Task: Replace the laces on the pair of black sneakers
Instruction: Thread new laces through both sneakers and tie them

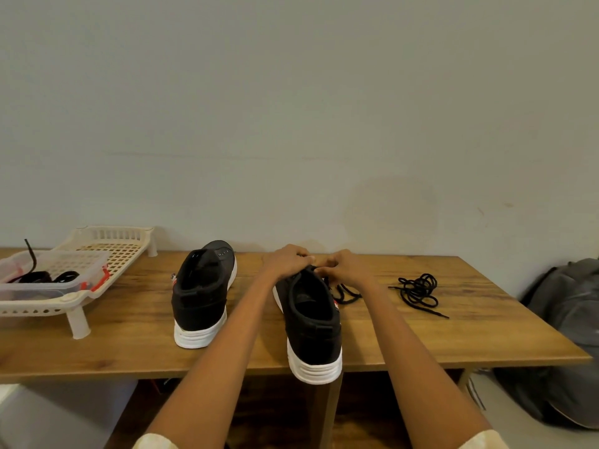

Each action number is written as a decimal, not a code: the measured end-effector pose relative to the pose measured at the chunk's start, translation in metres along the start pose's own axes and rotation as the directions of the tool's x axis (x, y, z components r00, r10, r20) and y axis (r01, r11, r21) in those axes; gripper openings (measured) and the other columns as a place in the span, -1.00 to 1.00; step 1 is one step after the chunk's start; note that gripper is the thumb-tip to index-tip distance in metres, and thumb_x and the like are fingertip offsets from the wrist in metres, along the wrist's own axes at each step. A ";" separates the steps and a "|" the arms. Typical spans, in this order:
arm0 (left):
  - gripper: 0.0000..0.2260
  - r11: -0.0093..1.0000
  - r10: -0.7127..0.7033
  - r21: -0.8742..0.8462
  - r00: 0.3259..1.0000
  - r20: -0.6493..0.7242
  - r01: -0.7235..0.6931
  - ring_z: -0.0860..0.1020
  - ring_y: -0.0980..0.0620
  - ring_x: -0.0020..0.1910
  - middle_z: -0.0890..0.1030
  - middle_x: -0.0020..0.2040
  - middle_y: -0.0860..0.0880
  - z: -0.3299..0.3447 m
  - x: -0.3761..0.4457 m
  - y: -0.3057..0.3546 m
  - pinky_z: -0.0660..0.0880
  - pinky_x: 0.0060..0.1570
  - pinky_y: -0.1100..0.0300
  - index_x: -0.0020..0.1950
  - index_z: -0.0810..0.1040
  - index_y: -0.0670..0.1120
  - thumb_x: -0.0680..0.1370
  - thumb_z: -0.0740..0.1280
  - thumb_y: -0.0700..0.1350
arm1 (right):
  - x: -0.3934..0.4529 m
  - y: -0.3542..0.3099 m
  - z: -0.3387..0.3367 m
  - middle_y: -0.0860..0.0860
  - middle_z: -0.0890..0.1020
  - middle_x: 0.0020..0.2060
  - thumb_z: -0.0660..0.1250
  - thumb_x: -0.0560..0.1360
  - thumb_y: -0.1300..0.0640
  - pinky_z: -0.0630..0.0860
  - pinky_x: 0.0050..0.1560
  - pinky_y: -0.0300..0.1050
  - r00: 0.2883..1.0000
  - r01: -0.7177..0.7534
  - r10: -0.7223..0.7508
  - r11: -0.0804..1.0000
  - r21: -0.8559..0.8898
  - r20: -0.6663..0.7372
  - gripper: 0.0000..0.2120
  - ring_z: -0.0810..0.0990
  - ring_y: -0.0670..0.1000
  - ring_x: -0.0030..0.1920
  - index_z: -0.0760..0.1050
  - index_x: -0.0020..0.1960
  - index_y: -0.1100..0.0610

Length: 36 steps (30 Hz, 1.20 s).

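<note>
Both hands work the toe-end eyelets, left hand (287, 259) and right hand (340, 267) pinching a lace (345, 294) on the near sneaker (311, 322), heel overhanging the bench (453, 319) for access; spare lace (418, 290) waits right, second sneaker (201, 293) left.

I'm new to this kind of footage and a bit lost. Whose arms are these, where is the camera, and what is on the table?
There is no machine here. One camera, worn on a person's head, looks forward and down, so the two arms are the wearer's own. The left hand and right hand are curled over the front of the nearer black sneaker, which hangs partly over the wooden table edge. They seem to work a black lace trailing beside it, though the fingertips are hard to see. The other sneaker stands to the left, without laces as far as shows. A loose coiled lace lies to the right. At far left a cream plastic rack carries a clear tub with more black laces.
</note>
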State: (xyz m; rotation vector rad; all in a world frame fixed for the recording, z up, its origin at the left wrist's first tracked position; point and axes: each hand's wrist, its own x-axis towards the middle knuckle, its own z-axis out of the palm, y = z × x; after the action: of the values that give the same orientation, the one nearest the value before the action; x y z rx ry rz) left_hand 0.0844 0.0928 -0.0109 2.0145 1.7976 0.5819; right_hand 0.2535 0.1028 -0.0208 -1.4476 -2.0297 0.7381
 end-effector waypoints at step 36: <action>-0.73 0.953 0.083 -0.282 0.991 -0.107 -0.110 0.55 -0.03 0.10 0.63 0.12 -0.08 -0.001 -0.008 0.021 0.45 0.16 0.06 0.17 0.63 -0.12 0.56 0.33 -0.01 | -0.012 -0.089 -0.044 0.10 0.63 -0.19 0.29 0.57 0.21 0.61 0.01 -0.13 0.856 0.490 -0.072 0.428 0.759 -0.512 -0.88 0.63 0.01 -0.11 0.58 -0.03 0.22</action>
State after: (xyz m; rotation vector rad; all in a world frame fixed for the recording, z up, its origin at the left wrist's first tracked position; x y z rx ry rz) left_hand 0.1006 0.0827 0.0002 1.9086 1.5648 0.9252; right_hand 0.2290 0.0725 0.0710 -0.5173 -1.1499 1.0023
